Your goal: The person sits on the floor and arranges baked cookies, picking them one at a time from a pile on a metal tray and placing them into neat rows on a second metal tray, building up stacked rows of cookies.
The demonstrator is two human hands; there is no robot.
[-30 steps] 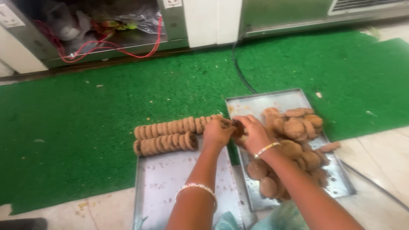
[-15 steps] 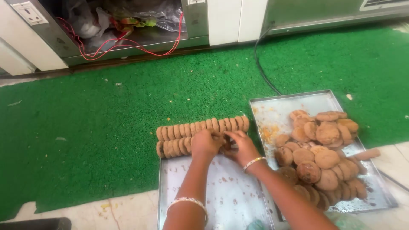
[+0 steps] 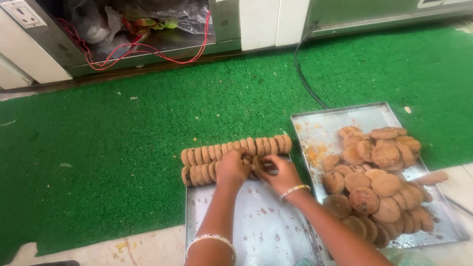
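Two rows of brown round cookies [image 3: 231,147] stand on edge along the far end of a metal tray [image 3: 256,231]. My left hand [image 3: 231,167] presses against the end of the nearer row. Beside it, my right hand [image 3: 281,175] holds a few cookies [image 3: 257,162] up against that same row. Both wrists wear bangles. A second metal tray [image 3: 325,123] to the right carries a loose heap of the same cookies [image 3: 379,182].
Both trays lie on a green turf mat [image 3: 123,148] over a pale tiled floor. A black cable [image 3: 305,74] runs across the mat. At the back, an open steel cabinet [image 3: 148,34] holds red wires and plastic bags.
The view has shifted, so the trays sit further right in the picture. Both hands have moved from the right tray's edge onto the nearer cookie row on the left tray.
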